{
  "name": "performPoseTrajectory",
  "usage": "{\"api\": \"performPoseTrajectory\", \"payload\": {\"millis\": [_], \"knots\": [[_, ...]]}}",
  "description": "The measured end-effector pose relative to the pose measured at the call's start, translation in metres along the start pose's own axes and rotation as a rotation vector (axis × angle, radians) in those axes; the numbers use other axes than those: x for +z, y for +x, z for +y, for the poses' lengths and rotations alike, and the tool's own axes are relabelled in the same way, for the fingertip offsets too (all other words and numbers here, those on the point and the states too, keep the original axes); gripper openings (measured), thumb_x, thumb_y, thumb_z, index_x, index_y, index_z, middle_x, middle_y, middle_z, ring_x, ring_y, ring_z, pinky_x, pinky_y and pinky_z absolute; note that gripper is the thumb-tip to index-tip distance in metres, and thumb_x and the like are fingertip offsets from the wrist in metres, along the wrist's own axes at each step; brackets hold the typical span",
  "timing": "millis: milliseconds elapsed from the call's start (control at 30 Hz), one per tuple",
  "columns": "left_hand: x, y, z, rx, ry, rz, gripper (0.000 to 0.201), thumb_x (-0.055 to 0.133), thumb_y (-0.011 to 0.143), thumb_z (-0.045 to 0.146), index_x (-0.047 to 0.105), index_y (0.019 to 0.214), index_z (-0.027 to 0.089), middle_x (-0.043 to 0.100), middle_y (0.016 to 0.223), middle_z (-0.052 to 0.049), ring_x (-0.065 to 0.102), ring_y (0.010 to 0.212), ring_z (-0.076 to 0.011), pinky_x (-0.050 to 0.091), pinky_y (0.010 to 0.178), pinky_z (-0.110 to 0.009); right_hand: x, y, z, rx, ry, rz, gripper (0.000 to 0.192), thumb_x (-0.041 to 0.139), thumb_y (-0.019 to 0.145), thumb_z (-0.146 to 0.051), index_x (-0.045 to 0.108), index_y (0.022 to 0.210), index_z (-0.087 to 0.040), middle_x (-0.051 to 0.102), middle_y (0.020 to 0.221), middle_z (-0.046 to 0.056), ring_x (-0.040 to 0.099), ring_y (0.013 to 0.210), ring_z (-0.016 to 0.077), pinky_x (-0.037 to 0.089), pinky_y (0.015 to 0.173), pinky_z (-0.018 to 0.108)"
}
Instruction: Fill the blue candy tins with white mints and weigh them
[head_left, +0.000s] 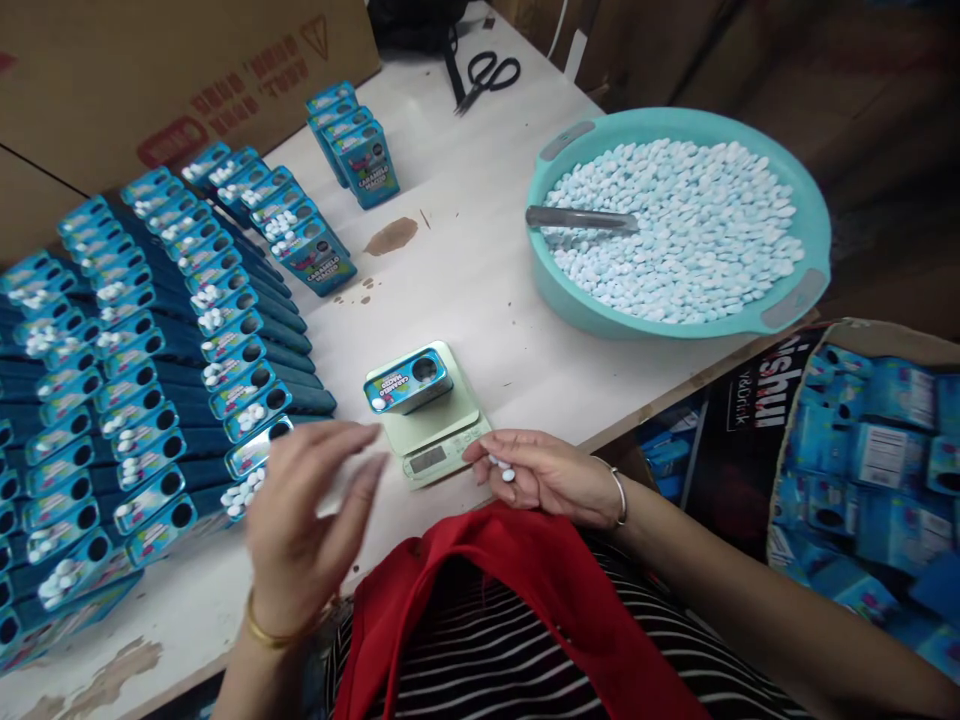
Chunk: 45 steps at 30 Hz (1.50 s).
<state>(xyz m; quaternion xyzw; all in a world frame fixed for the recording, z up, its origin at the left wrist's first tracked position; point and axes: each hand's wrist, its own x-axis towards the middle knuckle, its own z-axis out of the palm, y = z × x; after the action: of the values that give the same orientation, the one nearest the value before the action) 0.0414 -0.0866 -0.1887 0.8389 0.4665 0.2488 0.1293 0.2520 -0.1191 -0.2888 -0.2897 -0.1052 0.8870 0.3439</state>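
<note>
A small blue candy box [407,381] with a round hole lies on a pale green scale [436,432] near the table's front edge. My right hand [544,476] rests just right of the scale, fingers curled around a few white candies [503,468]. Blurred and holding nothing, my left hand [309,524] hovers with spread fingers left of the scale, beside the rows of blue boxes [150,380]. Many of those boxes show white candies at their openings.
A teal basin [802,290] full of white-blue candies holds a metal scoop [577,218] at the back right. Scissors [486,77] lie far back. More blue boxes [356,150] stand behind. A carton of boxes [870,450] sits right of the table. Cardboard lines the left.
</note>
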Motion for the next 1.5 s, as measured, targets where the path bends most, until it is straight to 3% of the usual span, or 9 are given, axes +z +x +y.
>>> {"api": "performPoseTrajectory", "payload": {"millis": [100, 267, 633, 733, 833, 933, 1067, 1333, 1500], "knots": [[-0.012, 0.004, -0.016, -0.153, -0.023, 0.155, 0.023, 0.061, 0.084, 0.02, 0.061, 0.106, 0.026, 0.062, 0.092, -0.002, 0.059, 0.084, -0.0176, 0.047, 0.079, -0.038, -0.013, -0.007, -0.007, -0.081, -0.025, 0.139, 0.022, 0.068, 0.081, -0.03, 0.065, 0.095, -0.014, 0.059, 0.078, 0.001, 0.046, 0.055, 0.0037, 0.029, 0.042, 0.016], [-0.007, 0.014, -0.031, -0.146, 0.039, 0.072, 0.023, 0.062, 0.084, 0.026, 0.062, 0.106, 0.027, 0.061, 0.09, -0.001, 0.057, 0.08, -0.0165, 0.048, 0.076, -0.036, -0.019, -0.01, -0.015, -0.15, -0.039, 0.243, 0.023, 0.069, 0.079, -0.031, 0.065, 0.094, -0.014, 0.059, 0.078, 0.001, 0.043, 0.054, 0.004, 0.027, 0.041, 0.017], [0.007, 0.032, -0.024, -0.05, 0.077, -0.085, 0.008, 0.057, 0.087, 0.026, 0.062, 0.087, 0.02, 0.06, 0.085, -0.003, 0.056, 0.081, -0.0158, 0.043, 0.072, -0.032, 0.007, 0.017, -0.006, -0.093, 0.012, 0.084, 0.03, 0.07, 0.078, -0.041, 0.064, 0.09, -0.013, 0.059, 0.074, 0.0, 0.046, 0.049, 0.003, 0.025, 0.038, 0.016], [0.009, 0.035, -0.006, 0.116, 0.121, -0.164, 0.017, 0.059, 0.086, 0.03, 0.061, 0.101, 0.022, 0.061, 0.098, -0.006, 0.056, 0.091, -0.019, 0.041, 0.077, -0.035, 0.02, 0.024, -0.007, -0.01, 0.114, -0.036, 0.035, 0.063, 0.082, -0.048, 0.063, 0.089, -0.014, 0.059, 0.071, 0.0, 0.048, 0.05, 0.0043, 0.026, 0.038, 0.016], [0.011, 0.039, -0.001, 0.195, 0.302, -0.219, 0.051, 0.064, 0.08, 0.045, 0.051, 0.125, 0.022, 0.056, 0.12, -0.012, 0.053, 0.105, -0.0269, 0.039, 0.083, -0.041, 0.026, 0.026, -0.009, 0.016, 0.17, -0.082, 0.036, 0.06, 0.083, -0.05, 0.062, 0.088, -0.014, 0.057, 0.068, 0.0, 0.048, 0.048, 0.0047, 0.023, 0.037, 0.017], [0.011, 0.053, -0.019, 0.159, 0.406, -0.284, 0.042, 0.055, 0.087, 0.04, 0.05, 0.122, 0.02, 0.062, 0.107, -0.01, 0.056, 0.092, -0.024, 0.041, 0.075, -0.037, 0.02, 0.025, -0.011, -0.076, 0.149, 0.01, 0.033, 0.067, 0.078, -0.045, 0.062, 0.086, -0.013, 0.058, 0.071, 0.0, 0.044, 0.046, 0.0037, 0.017, 0.037, 0.017], [0.014, 0.112, -0.057, 0.178, 0.441, -0.268, 0.028, 0.048, 0.09, 0.034, 0.053, 0.113, 0.018, 0.063, 0.096, -0.009, 0.057, 0.088, -0.023, 0.042, 0.074, -0.035, 0.004, 0.025, -0.013, -0.153, 0.109, 0.159, 0.036, 0.072, 0.072, -0.046, 0.063, 0.084, -0.013, 0.055, 0.07, -0.001, 0.039, 0.046, 0.002, 0.014, 0.04, 0.018], [0.051, 0.288, -0.139, -0.031, 0.683, -0.188, 0.036, 0.049, 0.085, 0.03, 0.053, 0.119, 0.018, 0.061, 0.116, -0.013, 0.052, 0.11, -0.03, 0.034, 0.09, -0.042, -0.012, 0.031, -0.014, -0.207, 0.109, 0.31, 0.046, 0.075, 0.062, -0.057, 0.065, 0.079, -0.015, 0.053, 0.069, -0.002, 0.034, 0.045, 0.0012, 0.013, 0.04, 0.018], [0.06, 0.319, -0.166, -0.089, 0.692, -0.152, 0.034, 0.049, 0.086, 0.031, 0.057, 0.117, 0.02, 0.054, 0.125, -0.014, 0.047, 0.116, -0.0311, 0.033, 0.09, -0.043, -0.024, 0.036, -0.014, -0.209, 0.12, 0.36, 0.047, 0.075, 0.063, -0.058, 0.066, 0.08, -0.016, 0.053, 0.072, -0.001, 0.036, 0.047, 0.0022, 0.013, 0.042, 0.019]]}}
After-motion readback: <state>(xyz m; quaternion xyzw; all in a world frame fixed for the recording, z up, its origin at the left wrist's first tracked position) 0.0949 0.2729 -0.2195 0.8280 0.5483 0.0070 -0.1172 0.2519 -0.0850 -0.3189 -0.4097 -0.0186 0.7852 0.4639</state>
